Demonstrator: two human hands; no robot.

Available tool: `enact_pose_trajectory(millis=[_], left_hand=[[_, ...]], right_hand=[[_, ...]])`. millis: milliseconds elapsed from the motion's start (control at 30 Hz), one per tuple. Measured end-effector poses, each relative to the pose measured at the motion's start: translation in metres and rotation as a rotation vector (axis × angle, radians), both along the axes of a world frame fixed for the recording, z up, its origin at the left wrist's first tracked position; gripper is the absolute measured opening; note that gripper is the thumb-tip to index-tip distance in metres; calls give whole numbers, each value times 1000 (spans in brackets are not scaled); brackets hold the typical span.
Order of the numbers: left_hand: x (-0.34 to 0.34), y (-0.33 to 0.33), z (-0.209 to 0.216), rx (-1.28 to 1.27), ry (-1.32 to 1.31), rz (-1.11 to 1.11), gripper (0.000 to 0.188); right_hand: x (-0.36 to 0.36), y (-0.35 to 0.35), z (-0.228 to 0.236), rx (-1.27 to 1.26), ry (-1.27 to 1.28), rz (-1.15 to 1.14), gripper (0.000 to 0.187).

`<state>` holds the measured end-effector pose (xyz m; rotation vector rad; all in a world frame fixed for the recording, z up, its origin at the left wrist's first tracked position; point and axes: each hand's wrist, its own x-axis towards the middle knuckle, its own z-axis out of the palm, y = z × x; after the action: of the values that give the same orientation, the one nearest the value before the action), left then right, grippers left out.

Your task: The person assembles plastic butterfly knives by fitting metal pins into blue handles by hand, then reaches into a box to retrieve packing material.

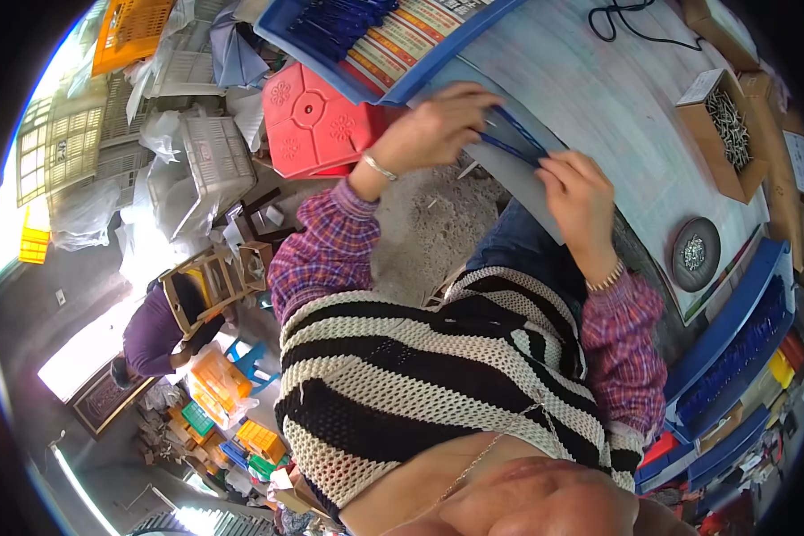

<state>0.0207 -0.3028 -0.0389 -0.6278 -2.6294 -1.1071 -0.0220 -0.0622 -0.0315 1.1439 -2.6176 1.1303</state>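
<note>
My left hand (433, 125) and my right hand (581, 192) hold a slim dark blue thing (520, 130) between them, over the near edge of the worktable (581, 89). Two narrow blue legs run from the left fingers to the right fingertips, where they come together; its exact kind I cannot make out. Both hands are closed, the right in a pinch. Beyond my left hand stands a blue tray (460, 46) with a pile of blue pieces (339, 22) and printed cards (402, 40).
At the table's right are a carton (715, 161) of metal pins and a dark round dish (678, 261) with small silver parts. A black cord (609, 18) lies at the back. A red stool (308, 134) stands left, more blue trays (784, 299) right. Another person (152, 335) bends at far left.
</note>
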Motion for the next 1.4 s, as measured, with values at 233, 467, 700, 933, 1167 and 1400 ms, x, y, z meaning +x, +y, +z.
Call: enact_pose_trajectory(millis=[233,467,700,933,1167,1400], left_hand=[[4,-6,-3,58,-160,114,9],[-5,39,-11,137,17,19,12],[64,6,2,312,-95,673,9],[52,-24,4,1228,-177,828,21],[46,-56,20,1318,-151,856,15],[50,-80,5,1318,-176,782,14]], right_hand=[[-4,-15,-9,-56,-17,34,9],[7,35,1,71,-49,-47,10],[11,33,1,43,-61,-64,12],[9,37,-1,50,-55,-55,13],[13,36,-1,52,-62,-76,12],[16,30,-1,31,-40,-56,12]])
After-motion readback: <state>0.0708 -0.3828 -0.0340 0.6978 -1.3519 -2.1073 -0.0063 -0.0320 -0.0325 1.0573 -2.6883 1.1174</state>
